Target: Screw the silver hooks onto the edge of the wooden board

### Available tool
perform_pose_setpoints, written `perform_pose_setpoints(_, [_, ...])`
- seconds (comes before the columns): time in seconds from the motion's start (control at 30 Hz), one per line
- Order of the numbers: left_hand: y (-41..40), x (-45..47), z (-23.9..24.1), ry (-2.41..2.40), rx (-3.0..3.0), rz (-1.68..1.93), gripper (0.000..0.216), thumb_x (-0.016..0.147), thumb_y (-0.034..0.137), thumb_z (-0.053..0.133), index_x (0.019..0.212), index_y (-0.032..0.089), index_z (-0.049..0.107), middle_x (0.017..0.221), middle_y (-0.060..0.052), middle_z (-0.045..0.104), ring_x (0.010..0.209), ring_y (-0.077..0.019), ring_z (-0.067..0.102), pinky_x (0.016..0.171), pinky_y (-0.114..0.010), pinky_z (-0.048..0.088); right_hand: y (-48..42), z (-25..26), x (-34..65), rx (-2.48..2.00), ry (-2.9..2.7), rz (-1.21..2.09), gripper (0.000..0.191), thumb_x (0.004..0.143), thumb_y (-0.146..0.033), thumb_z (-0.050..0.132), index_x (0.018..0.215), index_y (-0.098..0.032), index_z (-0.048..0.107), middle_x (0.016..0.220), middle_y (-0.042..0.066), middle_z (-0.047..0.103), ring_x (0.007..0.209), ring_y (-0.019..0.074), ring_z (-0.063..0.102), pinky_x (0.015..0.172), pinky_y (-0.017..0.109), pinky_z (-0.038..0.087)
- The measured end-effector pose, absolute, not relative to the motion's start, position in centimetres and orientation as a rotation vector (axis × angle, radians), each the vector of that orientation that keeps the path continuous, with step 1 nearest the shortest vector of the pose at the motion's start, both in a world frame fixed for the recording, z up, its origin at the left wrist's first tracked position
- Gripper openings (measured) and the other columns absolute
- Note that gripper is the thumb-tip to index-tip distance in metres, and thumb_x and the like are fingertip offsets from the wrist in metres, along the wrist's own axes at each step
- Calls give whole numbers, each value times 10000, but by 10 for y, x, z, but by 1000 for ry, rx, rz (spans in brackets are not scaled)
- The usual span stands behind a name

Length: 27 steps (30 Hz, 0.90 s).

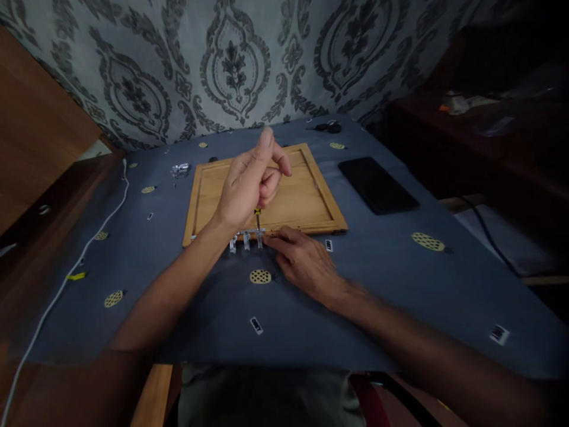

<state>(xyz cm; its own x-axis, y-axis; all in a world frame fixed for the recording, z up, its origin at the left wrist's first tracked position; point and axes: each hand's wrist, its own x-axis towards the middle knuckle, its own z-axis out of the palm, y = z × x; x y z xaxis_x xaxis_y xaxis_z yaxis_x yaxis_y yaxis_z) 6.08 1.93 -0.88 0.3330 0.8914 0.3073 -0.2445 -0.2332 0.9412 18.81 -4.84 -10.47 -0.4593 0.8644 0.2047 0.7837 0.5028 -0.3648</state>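
My left hand [253, 184] is closed around the handle of a screwdriver [258, 220], thumb raised. Most of the handle is hidden in the fist; a yellow-and-black end and the thin shaft show below, pointing down at a metal cabinet hinge [260, 240]. That hinge sits on the near edge of a wooden cabinet door [306, 204], which lies flat. My right hand [306, 261] rests at the same edge, its fingertips pressed against the hinge's right side. Two more hinges, a middle one [246, 241] and a left one [233, 244], line the edge beside it.
More metal hinges [180, 171] lie left of the door. A black tablet-like slab [377, 185] is at the right, a dark object with a thin tip [329, 127] at the back. A white cable [104, 225] runs down the left side of the blue tablecloth [338, 332].
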Motion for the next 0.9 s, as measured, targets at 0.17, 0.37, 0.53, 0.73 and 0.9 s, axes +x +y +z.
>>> perform_pose_setpoints(0.17, [19, 61, -7, 676, 1421, 1164, 611, 936, 703, 429, 629, 182, 517, 398, 87, 211, 316, -36, 144, 353, -211, 126, -48, -106, 188, -1369, -2376, 311, 455, 859, -17, 514, 1217, -209, 720, 1029, 86, 680, 858, 194, 640, 718, 294, 496])
perform_pose_setpoints(0.37, [18, 61, -4, 760, 1425, 1132, 641, 934, 720, 400, 604, 179, 495, 390, 79, 201, 314, -34, 145, 353, -215, 144, -47, -107, 189, -1350, -2377, 314, 468, 855, -15, 510, 1224, -213, 718, 1002, 78, 665, 847, 187, 625, 711, 279, 471])
perform_pose_setpoints(0.53, [19, 60, -8, 734, 1419, 1155, 632, 917, 724, 435, 609, 178, 508, 410, 76, 198, 320, -34, 171, 364, -215, 149, -48, -106, 189, -1382, -2381, 314, 475, 851, -21, 519, 1234, -222, 716, 1004, 74, 657, 850, 185, 623, 703, 273, 463])
perform_pose_setpoints(0.73, [12, 61, -6, 673, 1443, 1404, 557, 919, 679, 496, 649, 196, 558, 437, 72, 236, 362, -59, 169, 372, -248, 154, -49, -107, 189, -1353, -2372, 294, 448, 851, -23, 512, 1196, -213, 726, 1000, 71, 674, 830, 173, 622, 693, 269, 475])
perform_pose_setpoints(0.9, [5, 60, 5, 618, 1414, 1505, 483, 993, 522, 487, 635, 209, 568, 435, 76, 198, 352, -71, 121, 359, -263, 124, -49, -106, 190, -1346, -2381, 316, 431, 857, -21, 514, 1195, -197, 716, 1023, 84, 675, 860, 191, 641, 712, 289, 498])
